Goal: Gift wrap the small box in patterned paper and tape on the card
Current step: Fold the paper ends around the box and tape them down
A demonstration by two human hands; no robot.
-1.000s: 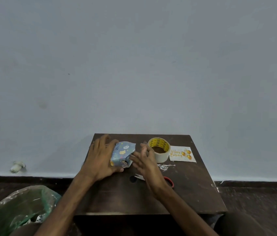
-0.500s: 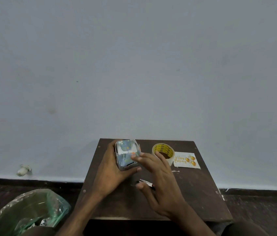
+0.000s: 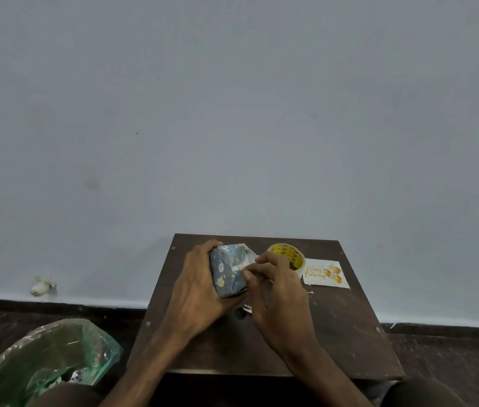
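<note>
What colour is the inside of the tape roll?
Yellow with black print, on the round tape roll; head view shows it.

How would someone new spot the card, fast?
Find the dark wooden table against the pale wall. At its far right, just right of the yellow tape roll, lies the card. It alone is flat, white, with gold Happy Birthday script and balloons.

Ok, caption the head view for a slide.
Left hand grips the wrapped box, right hand pinches its end; tape roll and card beside.
</note>
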